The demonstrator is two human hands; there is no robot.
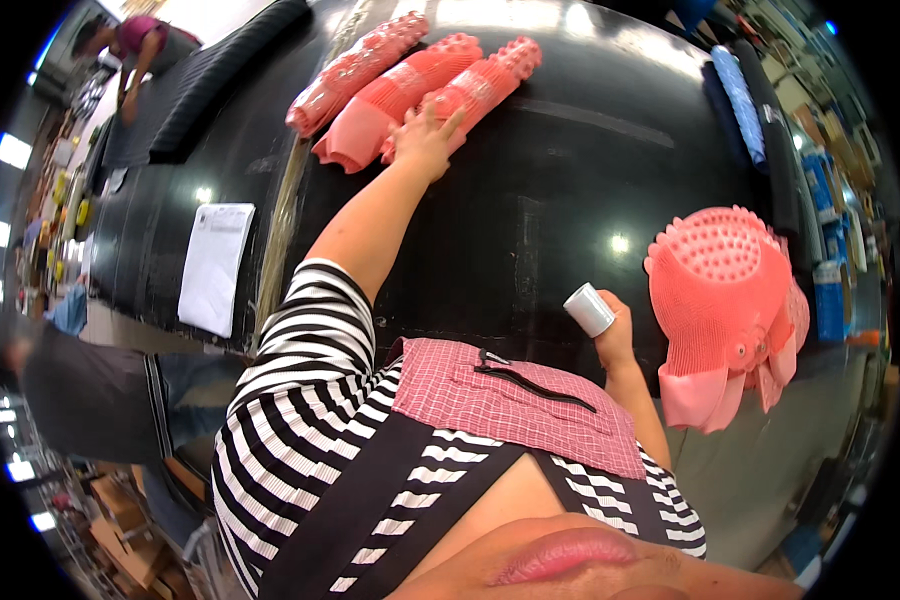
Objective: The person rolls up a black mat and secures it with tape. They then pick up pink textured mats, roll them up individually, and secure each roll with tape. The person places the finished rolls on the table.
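Three pink rolled bundles of bumpy, ribbed material lie side by side on the black table [530, 240], slanting away from me. Clear film glints on the left bundle [355, 75] and the right bundle [485, 85]; the middle bundle [395, 100] shows a folded near end. My left hand [425, 140] reaches far forward and rests on the near part of the right bundle, fingers spread. Close to my body, my right hand [615, 328] is closed round a shiny whitish tape roll [589, 310]. At right, an unrolled pink piece [725, 310] with bumps and ribbing hangs over the table edge.
A white paper sheet [216, 268] lies on the table at left. Dark fabric [205, 85] covers the far left, where a person [145, 45] leans over. Another person in dark clothes [90, 390] stands close at left. Fabric rolls [740, 105] lie at far right.
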